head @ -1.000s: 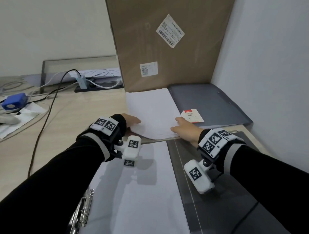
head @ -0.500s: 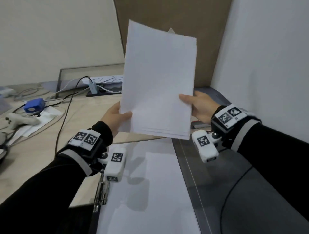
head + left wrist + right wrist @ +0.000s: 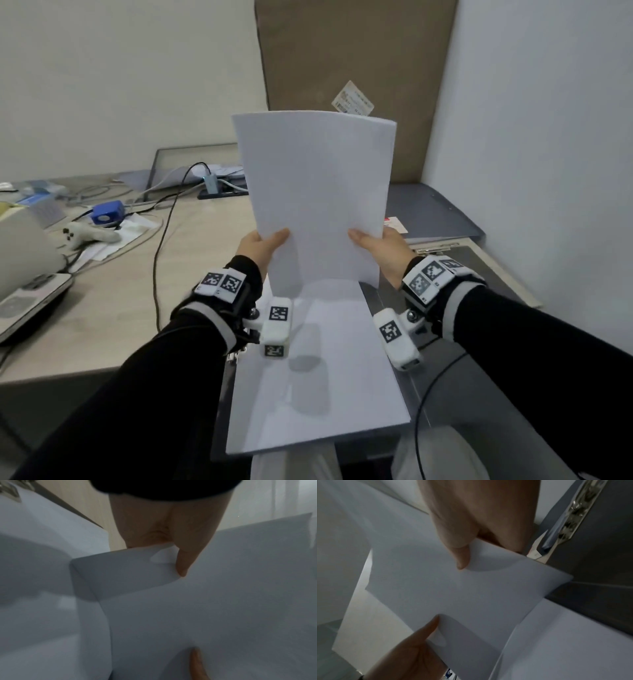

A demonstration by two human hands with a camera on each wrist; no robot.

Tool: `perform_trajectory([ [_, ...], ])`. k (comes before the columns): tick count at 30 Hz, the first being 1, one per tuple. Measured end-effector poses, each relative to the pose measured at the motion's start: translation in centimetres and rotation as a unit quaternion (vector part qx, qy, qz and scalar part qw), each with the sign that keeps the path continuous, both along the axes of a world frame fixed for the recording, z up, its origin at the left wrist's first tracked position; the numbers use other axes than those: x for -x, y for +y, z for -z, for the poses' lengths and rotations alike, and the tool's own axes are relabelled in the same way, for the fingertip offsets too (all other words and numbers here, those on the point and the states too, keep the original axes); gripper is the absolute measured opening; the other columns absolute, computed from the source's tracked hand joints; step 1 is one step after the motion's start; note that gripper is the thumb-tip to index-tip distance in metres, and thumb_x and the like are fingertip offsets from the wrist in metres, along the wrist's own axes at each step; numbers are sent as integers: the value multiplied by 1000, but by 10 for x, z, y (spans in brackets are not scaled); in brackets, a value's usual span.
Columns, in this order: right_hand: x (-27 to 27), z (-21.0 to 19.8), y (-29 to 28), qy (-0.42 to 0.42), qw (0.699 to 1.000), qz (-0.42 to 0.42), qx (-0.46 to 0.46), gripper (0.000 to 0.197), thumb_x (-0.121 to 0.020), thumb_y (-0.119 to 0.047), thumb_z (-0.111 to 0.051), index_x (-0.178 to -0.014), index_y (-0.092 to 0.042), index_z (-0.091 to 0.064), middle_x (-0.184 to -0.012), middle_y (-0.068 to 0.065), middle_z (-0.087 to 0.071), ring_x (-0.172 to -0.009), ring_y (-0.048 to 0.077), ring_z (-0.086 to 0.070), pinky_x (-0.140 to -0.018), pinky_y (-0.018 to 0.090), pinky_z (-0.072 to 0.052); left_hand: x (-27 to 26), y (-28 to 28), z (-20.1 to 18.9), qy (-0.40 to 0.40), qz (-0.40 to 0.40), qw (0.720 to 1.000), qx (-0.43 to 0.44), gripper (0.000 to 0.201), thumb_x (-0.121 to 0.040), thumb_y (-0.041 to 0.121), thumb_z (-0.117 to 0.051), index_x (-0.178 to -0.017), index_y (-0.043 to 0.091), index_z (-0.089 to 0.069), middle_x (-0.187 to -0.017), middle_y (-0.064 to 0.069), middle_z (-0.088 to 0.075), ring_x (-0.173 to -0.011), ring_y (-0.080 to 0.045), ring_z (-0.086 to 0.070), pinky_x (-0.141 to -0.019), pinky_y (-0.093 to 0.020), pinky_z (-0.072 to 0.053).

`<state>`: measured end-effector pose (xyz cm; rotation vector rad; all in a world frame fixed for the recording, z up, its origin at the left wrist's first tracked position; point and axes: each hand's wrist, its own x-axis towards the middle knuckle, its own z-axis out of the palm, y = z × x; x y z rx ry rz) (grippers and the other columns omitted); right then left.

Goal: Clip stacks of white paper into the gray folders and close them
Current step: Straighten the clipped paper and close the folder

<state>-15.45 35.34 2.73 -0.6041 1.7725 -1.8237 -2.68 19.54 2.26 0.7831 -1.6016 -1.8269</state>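
**Paper stack held upright over an open folder**

Pale wooden desk (image 3: 191, 246) in a corner: white wall to the right, tall cardboard box (image 3: 356, 68) standing at the back. Held upright above the desk's near edge, a stack of white paper (image 3: 317, 198), gripped at both lower side edges. Left hand (image 3: 262, 248) with thumb curled onto the front face, fingers behind; right hand (image 3: 380, 246) the same on the opposite edge. Bottom edge of the stack hanging just above a second white stack (image 3: 318, 377) lying flat in an open gray folder (image 3: 479, 394), metal clip (image 3: 570, 512) along its far right side. Behind, a closed gray folder (image 3: 428, 212) flat against the box. Clutter to the left only: cables, blue device (image 3: 108, 212), white controller (image 3: 87, 234), all well apart from the paper. Free room between the hands and above the flat stack.
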Motion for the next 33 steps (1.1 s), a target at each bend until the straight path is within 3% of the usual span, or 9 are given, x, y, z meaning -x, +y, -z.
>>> perform_trajectory([
  [4,-1,-19,24,104,990,78,-59,29,-91,-15,-59,-116,0,-61,-109,9,-63,-101,26,-62,-95,39,-50,-3,20,-16,-56,28,996,65,33,-90,6,-56,-123,-3,-55,-108,-14,-65,-97,-29,-62,-93,-41,-49],
  [8,15,-28,81,187,966,139,-111,29,-94,-17,-51,-117,-6,-64,-110,10,-66,-97,25,-62,-90,34,-50,1,53,-13,-193,82,964,164,42,-92,6,-51,-134,3,-45,-113,-12,-57,-98,-22,-53,-79,-29,-45],
  [9,20,-26,97,197,958,166,-126,29,-93,-17,-51,-116,-6,-65,-111,12,-67,-99,28,-64,-90,35,-51,2,65,-10,-227,109,946,203,43,-92,5,-49,-135,3,-46,-117,-13,-57,-101,-22,-53,-79,-28,-45],
  [11,30,-22,129,197,945,216,-147,31,-92,-19,-53,-116,-2,-64,-115,17,-67,-104,32,-64,-94,40,-50,5,92,-4,-293,184,894,286,43,-93,8,-48,-136,6,-49,-137,-11,-52,-119,-23,-51,-94,-27,-42],
  [14,36,-20,168,170,936,251,-178,33,-92,-18,-53,-117,1,-62,-119,19,-64,-108,35,-62,-97,43,-49,12,128,7,-381,259,800,384,51,-95,24,-49,-144,13,-38,-154,-5,-31,-141,-22,-32,-113,-29,-27],
  [21,25,-11,228,161,924,262,-226,33,-90,-17,-57,-116,4,-62,-120,19,-64,-111,35,-61,-100,43,-47,21,170,35,-494,313,646,490,65,-94,42,-43,-151,25,-18,-159,-4,-15,-145,-33,-15,-116,-42,-20],
  [25,20,2,233,128,935,236,-232,37,-89,-20,-59,-117,5,-60,-121,21,-63,-111,36,-60,-101,48,-46,9,158,44,-493,308,645,496,68,-91,45,-48,-150,33,-15,-161,5,-8,-148,-31,-8,-120,-45,-15],
  [30,12,17,218,72,953,205,-209,39,-89,-18,-60,-122,5,-56,-123,17,-62,-112,33,-60,-102,46,-45,-19,133,34,-499,326,637,489,71,-92,42,-51,-151,28,-16,-161,3,-6,-148,-24,-10,-120,-38,-13],
  [33,5,20,206,52,963,176,-200,40,-91,-17,-59,-124,4,-53,-119,12,-61,-109,30,-60,-100,42,-46,-33,117,24,-525,341,633,455,66,-95,50,-38,-152,25,-16,-161,2,-7,-149,-20,-12,-120,-34,-10],
])
